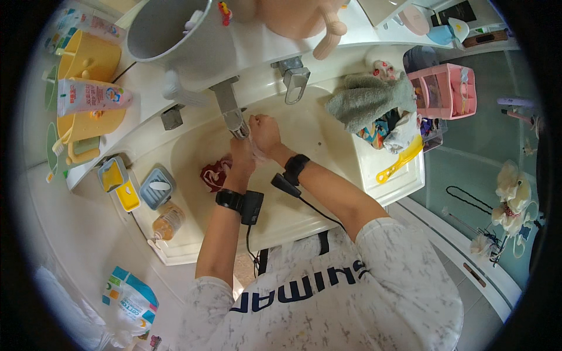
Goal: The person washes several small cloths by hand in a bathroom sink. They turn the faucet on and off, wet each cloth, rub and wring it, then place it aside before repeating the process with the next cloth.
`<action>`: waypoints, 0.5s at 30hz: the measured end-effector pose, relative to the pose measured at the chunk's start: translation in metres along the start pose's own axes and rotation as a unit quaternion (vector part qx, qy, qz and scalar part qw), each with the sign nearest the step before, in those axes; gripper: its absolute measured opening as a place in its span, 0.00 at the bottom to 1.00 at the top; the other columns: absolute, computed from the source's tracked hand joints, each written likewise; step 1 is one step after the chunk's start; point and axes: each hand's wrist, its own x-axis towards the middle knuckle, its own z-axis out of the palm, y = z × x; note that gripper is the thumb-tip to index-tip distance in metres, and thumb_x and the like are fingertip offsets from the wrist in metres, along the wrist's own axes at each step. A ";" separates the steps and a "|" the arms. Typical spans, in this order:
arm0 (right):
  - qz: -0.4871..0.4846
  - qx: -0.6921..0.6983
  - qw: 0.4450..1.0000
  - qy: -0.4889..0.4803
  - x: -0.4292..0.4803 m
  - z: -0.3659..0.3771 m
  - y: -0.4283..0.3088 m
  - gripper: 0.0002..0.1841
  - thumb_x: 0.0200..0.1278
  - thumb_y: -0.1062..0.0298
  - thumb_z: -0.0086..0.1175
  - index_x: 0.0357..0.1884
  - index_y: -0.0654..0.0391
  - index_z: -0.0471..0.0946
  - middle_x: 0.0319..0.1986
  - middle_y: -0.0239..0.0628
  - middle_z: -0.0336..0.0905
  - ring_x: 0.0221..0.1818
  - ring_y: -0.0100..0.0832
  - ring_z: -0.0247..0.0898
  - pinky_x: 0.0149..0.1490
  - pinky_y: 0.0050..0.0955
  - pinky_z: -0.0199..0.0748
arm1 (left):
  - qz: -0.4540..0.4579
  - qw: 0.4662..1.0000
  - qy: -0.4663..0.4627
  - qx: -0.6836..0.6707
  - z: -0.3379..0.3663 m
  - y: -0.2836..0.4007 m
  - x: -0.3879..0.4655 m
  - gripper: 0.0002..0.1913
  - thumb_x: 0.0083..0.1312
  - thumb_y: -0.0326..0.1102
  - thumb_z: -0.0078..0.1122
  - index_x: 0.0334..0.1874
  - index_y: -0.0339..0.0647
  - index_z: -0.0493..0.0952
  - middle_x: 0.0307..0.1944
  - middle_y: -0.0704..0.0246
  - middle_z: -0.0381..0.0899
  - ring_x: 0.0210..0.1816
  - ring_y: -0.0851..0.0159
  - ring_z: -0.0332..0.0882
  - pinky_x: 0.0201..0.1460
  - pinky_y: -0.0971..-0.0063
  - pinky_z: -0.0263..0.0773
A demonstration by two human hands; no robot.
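Observation:
Both my hands are together under the metal faucet spout (230, 109) over a cream washbasin (307, 193). My left hand (242, 153) is partly hidden beneath the spout, its fingers out of sight. Beside it on the right, my right hand (264, 131) is curled, and its palm is hidden. Water seems to run between the two hands. A dark red and white cloth (216, 174) lies in the basin, left of my left wrist. The faucet's lever handle (296, 85) is mounted on the wall behind, to the right.
A soap dish (157, 188) and a pump bottle (168, 223) stand on the left rim. Right of the bowl lie a grey-green towel (369, 101), other cloths and a yellow plastic tool (399, 162). A grey bucket (175, 35) and yellow cups (88, 57) occupy the shelf above.

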 end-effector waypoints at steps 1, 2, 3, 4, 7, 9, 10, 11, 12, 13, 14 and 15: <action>-0.007 -0.002 1.000 -0.003 -0.003 0.002 0.001 0.15 0.60 0.67 0.47 0.21 0.69 0.72 0.17 0.56 0.70 0.23 0.54 0.70 0.29 0.43 0.66 | 0.011 1.000 0.006 -0.027 0.000 0.003 -0.003 0.14 0.64 0.39 0.52 0.35 0.31 0.71 0.29 0.69 0.73 0.29 0.71 0.69 0.26 0.71 0.64; -0.038 -0.003 0.999 0.031 -0.004 0.003 0.002 0.16 0.60 0.65 0.47 0.21 0.69 0.72 0.17 0.56 0.70 0.22 0.54 0.69 0.29 0.43 0.66 | 0.029 0.998 -0.031 -0.054 0.002 0.004 -0.006 0.14 0.65 0.39 0.51 0.36 0.31 0.71 0.30 0.69 0.73 0.30 0.70 0.69 0.27 0.71 0.65; -0.093 -0.001 0.994 0.054 -0.004 0.003 0.003 0.17 0.61 0.64 0.47 0.21 0.69 0.72 0.17 0.56 0.70 0.22 0.54 0.69 0.29 0.43 0.67 | 0.048 0.995 -0.034 -0.085 0.005 0.004 -0.007 0.14 0.65 0.39 0.51 0.37 0.32 0.71 0.31 0.69 0.73 0.30 0.69 0.70 0.28 0.71 0.65; -0.128 -0.049 0.990 0.040 -0.003 0.002 0.003 0.17 0.61 0.63 0.47 0.21 0.68 0.73 0.18 0.56 0.71 0.24 0.54 0.70 0.30 0.42 0.67 | 0.042 0.993 -0.068 -0.084 0.008 0.004 -0.008 0.14 0.65 0.40 0.52 0.38 0.33 0.71 0.32 0.70 0.73 0.31 0.69 0.70 0.29 0.71 0.66; -0.121 -0.103 0.986 -0.047 0.006 -0.003 0.006 0.17 0.63 0.61 0.46 0.27 0.67 0.73 0.24 0.56 0.73 0.28 0.54 0.71 0.33 0.43 0.69 | 0.024 0.994 -0.058 -0.088 0.009 0.004 -0.009 0.13 0.65 0.42 0.53 0.41 0.37 0.72 0.33 0.70 0.73 0.34 0.69 0.71 0.31 0.71 0.68; 0.083 -0.028 0.995 -0.056 0.016 -0.009 0.009 0.17 0.64 0.60 0.43 0.36 0.66 0.74 0.30 0.56 0.76 0.32 0.57 0.72 0.37 0.46 0.71 | 0.014 0.993 -0.078 -0.089 0.004 0.004 -0.009 0.14 0.65 0.43 0.54 0.42 0.39 0.72 0.35 0.71 0.73 0.35 0.69 0.72 0.33 0.71 0.69; 0.023 -0.090 0.995 -0.038 0.017 -0.010 0.011 0.16 0.64 0.62 0.43 0.35 0.66 0.75 0.35 0.55 0.76 0.30 0.56 0.73 0.37 0.43 0.73 | 0.020 0.993 -0.076 -0.085 0.001 0.005 -0.009 0.13 0.66 0.42 0.52 0.43 0.40 0.71 0.36 0.71 0.73 0.38 0.69 0.71 0.37 0.71 0.69; -0.004 -0.120 0.990 -0.079 0.018 -0.011 0.013 0.15 0.64 0.62 0.44 0.35 0.66 0.74 0.34 0.54 0.76 0.30 0.55 0.73 0.37 0.43 0.73 | 0.026 0.990 -0.102 -0.090 -0.002 0.007 -0.010 0.12 0.67 0.41 0.50 0.44 0.40 0.70 0.38 0.72 0.73 0.40 0.69 0.71 0.40 0.71 0.69; -0.038 -0.148 0.983 -0.099 0.016 -0.011 0.016 0.14 0.64 0.63 0.44 0.35 0.65 0.74 0.33 0.53 0.76 0.30 0.54 0.73 0.36 0.42 0.73 | 0.013 0.991 -0.099 -0.092 -0.003 0.007 -0.011 0.11 0.69 0.41 0.47 0.45 0.40 0.69 0.40 0.73 0.73 0.42 0.70 0.71 0.44 0.71 0.69; -0.076 -0.174 0.977 -0.097 0.014 -0.010 0.017 0.13 0.63 0.63 0.45 0.35 0.65 0.74 0.32 0.52 0.75 0.31 0.53 0.73 0.36 0.42 0.73 | 0.138 0.976 -0.138 0.100 -0.004 0.009 -0.012 0.11 0.69 0.40 0.47 0.46 0.41 0.68 0.40 0.73 0.73 0.42 0.70 0.71 0.43 0.72 0.70; -0.114 -0.201 0.968 -0.094 0.010 -0.009 0.018 0.12 0.63 0.64 0.45 0.35 0.65 0.73 0.31 0.50 0.75 0.31 0.52 0.74 0.36 0.41 0.73 | 0.157 0.972 -0.163 0.059 -0.003 0.009 -0.013 0.11 0.69 0.40 0.47 0.46 0.41 0.68 0.39 0.73 0.72 0.42 0.70 0.71 0.43 0.72 0.70; -0.151 -0.226 0.958 -0.091 0.006 -0.008 0.017 0.12 0.63 0.64 0.46 0.35 0.64 0.73 0.30 0.49 0.75 0.31 0.51 0.74 0.35 0.41 0.74 | 0.096 0.985 -0.137 0.045 -0.002 0.009 -0.014 0.11 0.69 0.40 0.46 0.46 0.41 0.68 0.39 0.73 0.72 0.42 0.70 0.71 0.43 0.72 0.70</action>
